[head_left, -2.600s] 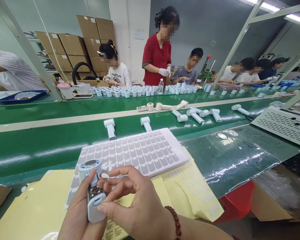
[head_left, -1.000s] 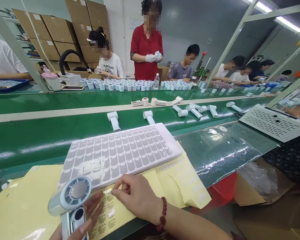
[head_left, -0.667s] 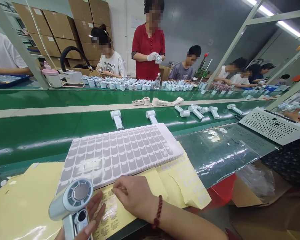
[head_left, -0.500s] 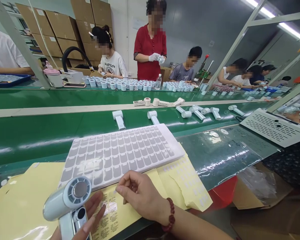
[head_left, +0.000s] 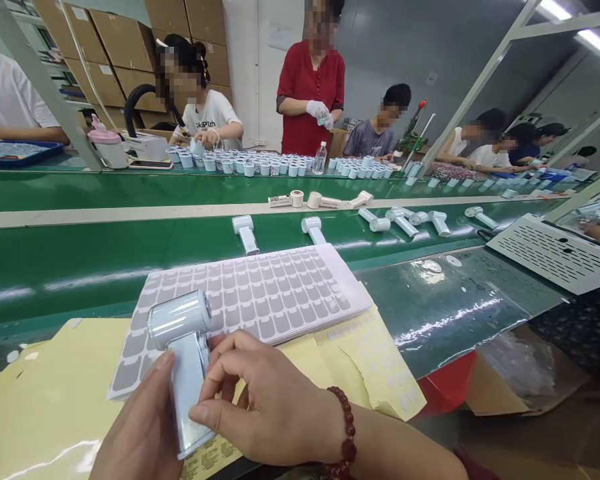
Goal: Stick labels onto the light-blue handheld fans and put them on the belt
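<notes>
My left hand is wrapped round the handle of a pale blue handheld fan, whose round head points up and left. Bent over the handle's right side, my right hand has thumb and forefinger pinched at its surface; what they hold, if anything, is too small to make out. Behind the fan lies a stack of white sheets with grey stickers. Yellow backing sheets lie under and beside it, some with small printed labels.
Several more fans lie on the green conveyor belt. Rows of small blue-white cups stand across it, before several seated people and one standing in red. A slotted white panel is at the right.
The fan has been turned over and raised, its smooth side now showing. My right hand has moved down-left onto the handle. The view has shifted slightly. A person opposite has moved an arm.
</notes>
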### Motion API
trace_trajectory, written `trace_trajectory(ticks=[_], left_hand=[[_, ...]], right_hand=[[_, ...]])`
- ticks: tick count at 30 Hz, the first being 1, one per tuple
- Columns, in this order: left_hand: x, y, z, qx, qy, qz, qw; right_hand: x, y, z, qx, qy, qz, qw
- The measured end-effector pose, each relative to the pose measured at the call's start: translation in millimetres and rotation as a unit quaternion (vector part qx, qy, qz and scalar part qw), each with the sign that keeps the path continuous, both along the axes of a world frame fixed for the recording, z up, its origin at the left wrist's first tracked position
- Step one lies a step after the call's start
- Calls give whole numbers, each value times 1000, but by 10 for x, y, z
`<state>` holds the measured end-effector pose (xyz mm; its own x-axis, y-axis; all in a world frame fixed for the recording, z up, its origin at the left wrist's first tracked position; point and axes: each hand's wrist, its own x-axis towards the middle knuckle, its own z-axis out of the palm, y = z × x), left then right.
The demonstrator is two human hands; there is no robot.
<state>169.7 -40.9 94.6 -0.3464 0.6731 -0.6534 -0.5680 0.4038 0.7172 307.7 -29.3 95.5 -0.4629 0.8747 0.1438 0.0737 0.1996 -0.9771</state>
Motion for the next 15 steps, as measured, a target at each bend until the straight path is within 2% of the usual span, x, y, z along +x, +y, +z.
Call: trace_trajectory(ticks=[3, 7, 12, 15], left_hand=[[17, 29, 35, 15, -28, -18, 999], [-20, 20, -61, 35, -34, -21, 999], [-67, -1, -156, 90, -45, -52, 994], [-162, -24, -198, 117, -30, -81, 989]], right_hand=[[-21, 31, 9, 10, -28, 3, 1000], [-41, 43, 28, 10, -53, 0, 999], [-62, 57, -22, 83, -99, -11, 992], [-39, 74, -41, 98, -92, -15, 991]])
